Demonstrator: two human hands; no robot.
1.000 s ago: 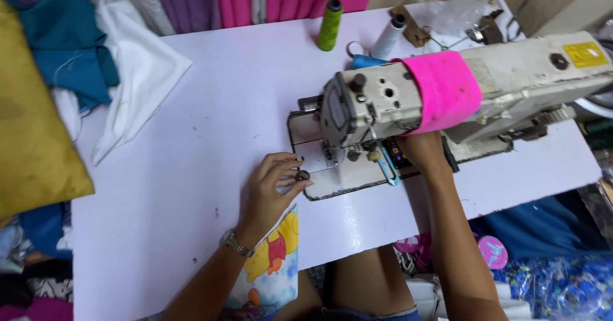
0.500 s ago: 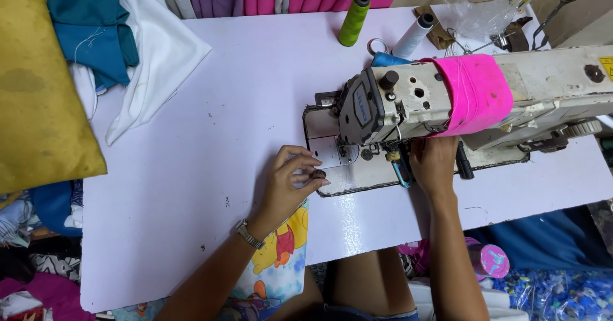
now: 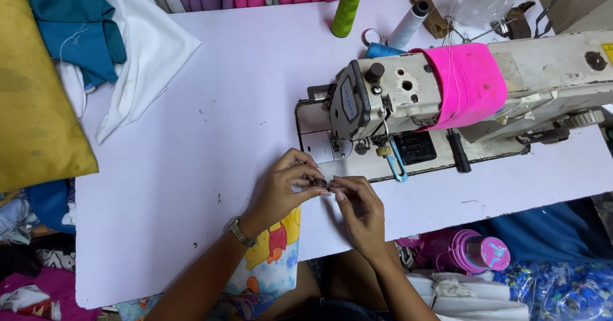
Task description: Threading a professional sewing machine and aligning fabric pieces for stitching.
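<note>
left hand (image 3: pixel 287 183) pinching small dark bobbin (image 3: pixel 319 182), right hand (image 3: pixel 357 203) pinching it too (beside sewing machine (image 3: pixel 408 97))

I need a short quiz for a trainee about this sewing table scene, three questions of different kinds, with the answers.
1. True or false: the left hand and the right hand together pinch a small dark metal part.
2. What colour is the band wrapped around the sewing machine?
A. green
B. pink
C. yellow
3. Fill in: the green thread cone stands on the ____ table.

Key: 1 true; 2 B; 3 white
</note>
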